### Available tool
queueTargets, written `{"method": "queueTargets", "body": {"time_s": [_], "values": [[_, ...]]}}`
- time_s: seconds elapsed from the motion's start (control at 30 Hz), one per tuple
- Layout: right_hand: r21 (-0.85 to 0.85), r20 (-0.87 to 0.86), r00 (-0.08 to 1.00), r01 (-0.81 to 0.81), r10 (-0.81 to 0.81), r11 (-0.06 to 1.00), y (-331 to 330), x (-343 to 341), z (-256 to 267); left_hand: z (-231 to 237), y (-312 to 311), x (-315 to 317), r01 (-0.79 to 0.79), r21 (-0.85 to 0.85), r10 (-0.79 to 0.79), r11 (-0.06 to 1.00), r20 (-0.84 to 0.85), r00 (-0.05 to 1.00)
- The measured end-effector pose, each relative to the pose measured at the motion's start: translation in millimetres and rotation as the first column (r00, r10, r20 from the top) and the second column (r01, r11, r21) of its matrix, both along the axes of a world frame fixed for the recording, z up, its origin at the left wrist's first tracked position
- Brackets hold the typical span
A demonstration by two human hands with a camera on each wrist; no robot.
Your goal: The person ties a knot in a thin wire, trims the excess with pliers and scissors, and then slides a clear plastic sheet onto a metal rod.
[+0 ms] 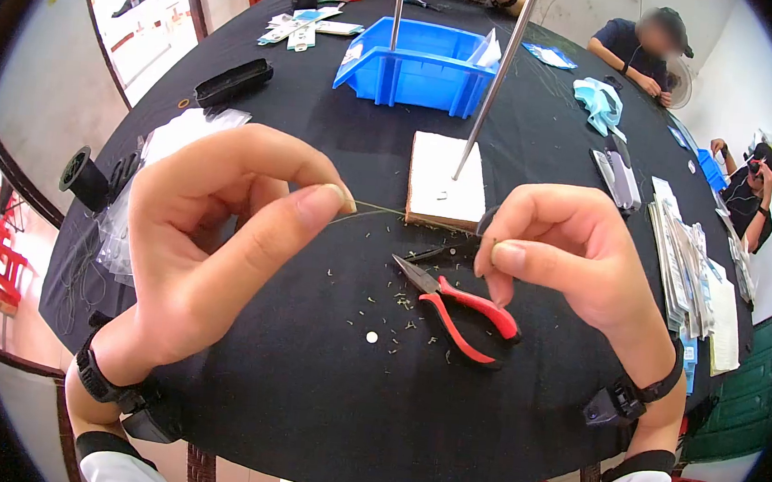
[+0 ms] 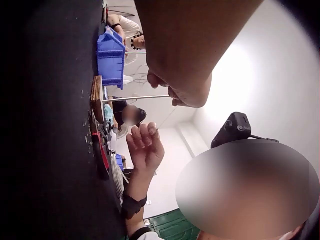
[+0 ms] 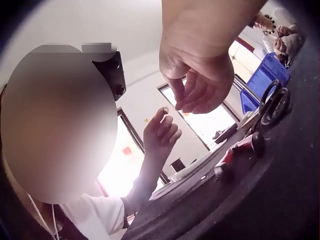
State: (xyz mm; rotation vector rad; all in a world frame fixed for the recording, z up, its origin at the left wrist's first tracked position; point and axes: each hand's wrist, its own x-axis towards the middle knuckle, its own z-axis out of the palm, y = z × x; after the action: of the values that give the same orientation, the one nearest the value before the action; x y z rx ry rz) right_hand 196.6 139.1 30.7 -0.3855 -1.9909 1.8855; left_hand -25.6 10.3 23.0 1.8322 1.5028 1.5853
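A thin greenish thread point(image 1: 379, 208) runs between the two hands, raised above the black-covered table. My left hand point(image 1: 224, 228) pinches it between thumb and index fingertip. On the other side my right hand point(image 1: 566, 255) pinches its far part the same way, other fingers curled in. Below the right hand lie red-handled pliers point(image 1: 462, 315), jaws pointing up and left. Black-handled scissors point(image 3: 275, 107) lie just behind the pliers, partly hidden by the right hand in the head view. Short thread clippings are scattered around the pliers, and a small white disc point(image 1: 372, 337) lies nearer me.
A metal rod point(image 1: 499, 78) rises from a white-topped block point(image 1: 446, 173) beyond the hands. Behind stands a blue bin point(image 1: 426, 81). Black spool point(image 1: 83, 178) and plastic bags point(image 1: 114, 242) sit left; a stapler point(image 1: 622, 178) and paper packets point(image 1: 680, 255) right. Other people sit around the table.
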Motion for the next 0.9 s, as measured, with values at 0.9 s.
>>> {"method": "queueTargets", "body": {"time_s": [0.9], "values": [[0.080,0.191,0.977,0.084,-0.098,0.993,1.9,-15.0,-51.5,-30.9,2.3,-190.6,-0.918,-0.102,0.366,0.383,-0.896,0.253]]}}
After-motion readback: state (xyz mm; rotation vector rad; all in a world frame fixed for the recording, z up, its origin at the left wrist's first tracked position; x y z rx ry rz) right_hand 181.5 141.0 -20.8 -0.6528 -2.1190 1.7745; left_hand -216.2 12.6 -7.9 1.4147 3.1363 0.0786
